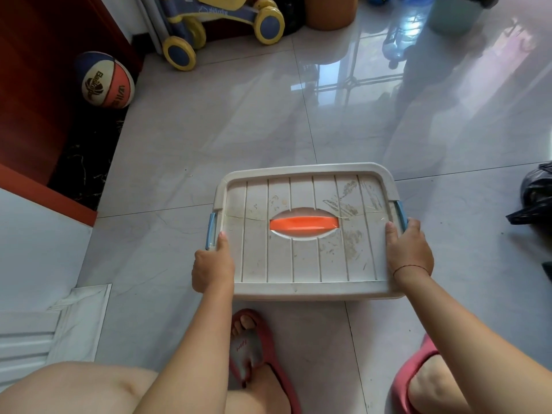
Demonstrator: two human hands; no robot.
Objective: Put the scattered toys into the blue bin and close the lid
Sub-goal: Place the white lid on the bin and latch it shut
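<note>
A white ribbed lid (304, 264) with an orange handle (304, 225) in its middle covers the bin on the floor in front of me. Blue latches (211, 231) show at its left side and at its right side (401, 215). My left hand (212, 264) grips the lid's left edge, thumb on top near the left latch. My right hand (408, 251) grips the right edge, fingers curled around the right latch. The bin's body and whatever is inside are hidden under the lid.
A basketball (105, 80) lies at the far left beside a red cabinet (35, 85). A yellow and blue ride-on toy (221, 22) stands at the back. A black bag (536, 201) lies at the right edge. My feet in pink slippers (257, 348) are just behind the bin.
</note>
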